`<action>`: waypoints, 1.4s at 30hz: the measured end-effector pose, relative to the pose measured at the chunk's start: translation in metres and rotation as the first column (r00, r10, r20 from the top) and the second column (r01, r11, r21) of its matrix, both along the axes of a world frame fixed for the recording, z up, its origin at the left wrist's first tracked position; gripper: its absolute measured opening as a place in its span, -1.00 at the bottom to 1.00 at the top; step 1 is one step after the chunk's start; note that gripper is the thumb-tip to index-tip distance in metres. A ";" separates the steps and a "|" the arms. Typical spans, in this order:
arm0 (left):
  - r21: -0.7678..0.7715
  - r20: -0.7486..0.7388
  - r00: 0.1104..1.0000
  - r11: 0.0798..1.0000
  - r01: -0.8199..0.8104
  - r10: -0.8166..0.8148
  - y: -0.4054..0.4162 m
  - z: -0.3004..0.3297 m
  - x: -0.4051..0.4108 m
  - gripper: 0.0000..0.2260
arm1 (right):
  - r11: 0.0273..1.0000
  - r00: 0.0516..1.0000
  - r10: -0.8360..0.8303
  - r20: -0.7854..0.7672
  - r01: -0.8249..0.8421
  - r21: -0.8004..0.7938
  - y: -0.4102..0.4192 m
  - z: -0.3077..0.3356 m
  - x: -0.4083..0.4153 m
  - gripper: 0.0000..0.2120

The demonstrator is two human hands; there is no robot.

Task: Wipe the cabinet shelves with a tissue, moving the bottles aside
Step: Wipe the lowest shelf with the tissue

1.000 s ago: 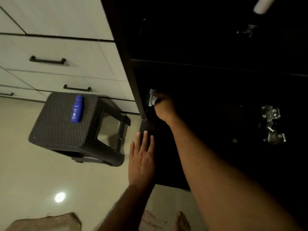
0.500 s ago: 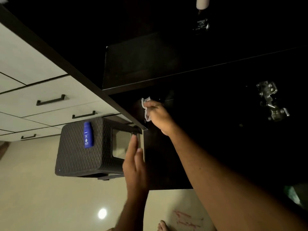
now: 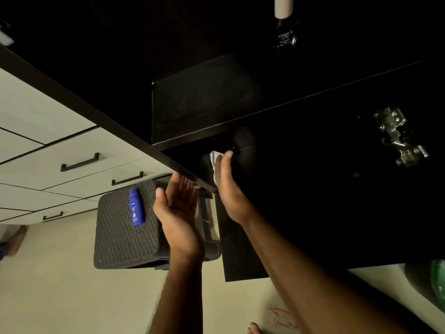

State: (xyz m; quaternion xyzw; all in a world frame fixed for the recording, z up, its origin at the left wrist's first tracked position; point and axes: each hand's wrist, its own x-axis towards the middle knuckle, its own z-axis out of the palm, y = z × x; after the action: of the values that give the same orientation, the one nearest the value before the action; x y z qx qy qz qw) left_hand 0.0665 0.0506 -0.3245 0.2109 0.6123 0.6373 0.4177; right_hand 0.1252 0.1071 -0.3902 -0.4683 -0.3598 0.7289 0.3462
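Left hand (image 3: 179,213) raised, palm open, fingers straight. Right hand (image 3: 228,189) extended past it, fingers flat; both forearms reach upward.

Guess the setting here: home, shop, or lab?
Most likely a home, perhaps a bedroom or dressing area. A dark cabinet with a door hinge stands beside pale drawers, a blue lotion bottle lies on a woven stool, and a bare foot shows on the floor.
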 end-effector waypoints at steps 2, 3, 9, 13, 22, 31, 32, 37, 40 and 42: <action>-0.008 0.019 0.999 1.000 0.026 -0.026 0.002 0.003 -0.001 -0.50 | 1.000 0.997 0.007 -0.078 -0.006 0.011 0.012 0.015 0.000 -0.06; -0.016 0.016 0.999 0.999 0.034 -0.034 0.002 0.003 -0.002 -0.49 | 0.998 0.988 0.061 -0.141 -0.058 0.025 0.011 0.023 -0.003 -0.05; 0.031 0.046 0.997 0.997 0.067 -0.068 0.002 0.003 -0.007 -0.52 | 0.996 0.972 0.091 -0.217 -0.087 0.028 -0.037 0.009 -0.006 -0.03; 0.039 0.018 0.994 0.994 0.106 -0.107 0.000 0.000 -0.014 -0.51 | 0.997 0.995 0.074 -0.067 -0.072 0.023 -0.002 0.010 -0.006 -0.30; 0.105 0.047 0.974 0.971 0.215 -0.221 0.001 0.002 -0.024 -0.43 | 0.983 0.972 0.111 -0.208 -0.076 0.169 -0.024 0.019 -0.013 -0.12; 0.095 0.021 0.953 0.950 0.299 -0.302 0.003 0.002 -0.038 -0.39 | 0.984 0.975 0.122 -0.185 -0.095 0.149 -0.003 0.045 -0.016 0.21; 0.091 0.024 0.952 0.949 0.303 -0.306 0.003 0.002 -0.039 -0.38 | 0.977 0.967 0.147 -0.210 -0.108 0.185 -0.011 0.045 -0.015 0.19; 0.088 0.028 0.947 0.945 0.316 -0.320 0.003 0.001 -0.042 -0.36 | 0.981 0.965 0.124 -0.230 -0.084 0.175 -0.038 0.030 -0.010 0.14; 0.092 0.019 0.943 0.940 0.328 -0.331 0.002 0.000 -0.045 -0.40 | 0.990 0.988 0.100 -0.119 -0.088 0.107 -0.017 0.040 -0.012 0.16; 0.087 0.028 0.943 0.941 0.328 -0.331 0.002 -0.001 -0.045 -0.41 | 0.988 0.989 0.086 -0.120 -0.069 0.139 -0.002 0.053 -0.016 0.27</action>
State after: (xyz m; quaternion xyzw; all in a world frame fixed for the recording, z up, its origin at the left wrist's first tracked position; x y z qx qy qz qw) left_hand 0.0216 0.0530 -0.3252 0.3137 0.5330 0.5870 0.5223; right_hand 0.1087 0.1056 -0.3368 -0.3828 -0.4037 0.7438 0.3705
